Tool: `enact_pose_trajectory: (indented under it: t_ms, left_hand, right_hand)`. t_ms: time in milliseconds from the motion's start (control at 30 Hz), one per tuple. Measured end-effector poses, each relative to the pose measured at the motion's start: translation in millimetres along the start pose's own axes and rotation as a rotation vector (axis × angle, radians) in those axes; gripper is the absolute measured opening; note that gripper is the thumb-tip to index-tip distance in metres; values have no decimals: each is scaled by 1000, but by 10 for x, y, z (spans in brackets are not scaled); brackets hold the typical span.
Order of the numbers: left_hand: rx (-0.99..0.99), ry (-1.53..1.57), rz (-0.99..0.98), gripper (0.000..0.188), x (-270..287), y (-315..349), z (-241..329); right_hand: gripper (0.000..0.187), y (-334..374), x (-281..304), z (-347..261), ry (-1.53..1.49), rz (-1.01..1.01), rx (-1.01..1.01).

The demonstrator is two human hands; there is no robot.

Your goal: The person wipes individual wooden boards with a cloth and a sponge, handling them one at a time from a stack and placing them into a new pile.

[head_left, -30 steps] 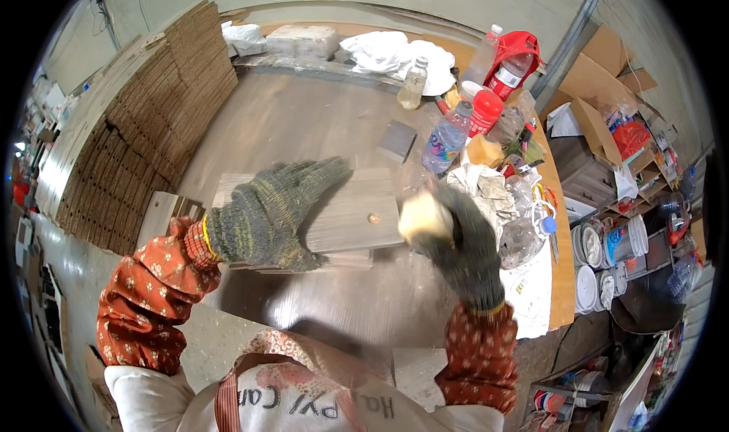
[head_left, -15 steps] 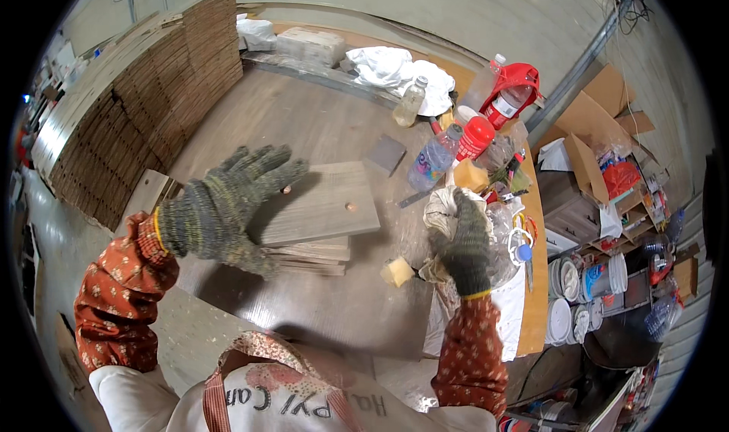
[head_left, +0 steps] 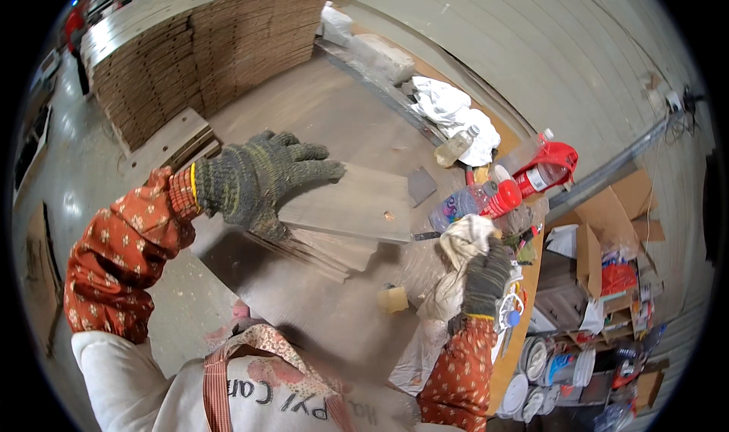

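Observation:
My left hand [head_left: 266, 180], in a dark green knit glove, lies with fingers spread over the left end of a grey-brown wooden board [head_left: 353, 204]. This board has a small hole near its right end and rests on a short, uneven stack of similar boards [head_left: 323, 253]. At the right, my right hand [head_left: 486, 280], gloved alike, is closed round a crumpled off-white cloth [head_left: 465, 238], which hangs down from it. A yellow sponge block [head_left: 392, 300] lies on the worktable [head_left: 304, 299] in front of the boards. A small grey square piece [head_left: 421, 187] lies beyond the board's right end.
Tall stacks of drilled boards [head_left: 205, 60] stand at the far left. Several bottles, among them a clear one [head_left: 457, 145] and a red one [head_left: 503, 197], crowd the table's right side near white cloths [head_left: 456, 113]. Cardboard boxes [head_left: 600, 234] and white buckets [head_left: 535, 360] are beyond the right edge.
My right hand has taken hold of the cloth and lifted it off the clutter. My left hand stays at the board's left end. The whole view has turned and shifted.

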State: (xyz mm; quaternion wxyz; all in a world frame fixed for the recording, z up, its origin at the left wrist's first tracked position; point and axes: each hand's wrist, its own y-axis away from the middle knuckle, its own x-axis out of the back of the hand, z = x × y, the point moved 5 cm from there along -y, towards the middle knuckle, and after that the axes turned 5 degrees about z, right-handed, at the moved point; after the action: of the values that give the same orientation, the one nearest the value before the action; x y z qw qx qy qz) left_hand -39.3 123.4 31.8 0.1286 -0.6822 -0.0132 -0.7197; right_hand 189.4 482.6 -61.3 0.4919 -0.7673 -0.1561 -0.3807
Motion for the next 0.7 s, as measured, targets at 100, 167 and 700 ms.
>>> enact_pose_trajectory:
  t_ms: [100,167,700]
  left_hand:
    - [-16,50,33,109,-83,-46,-40]
    - [-33,79,87,110,-116,-35,-72]
    - [113,87,33,114,-82,18,-10]
  right_hand:
    - [42,-123,534,-372,-617,232,-187]
    - [41,-150,851,-858,-766,266,-195]
    - [37,-80,41,-1948,403,211,715]
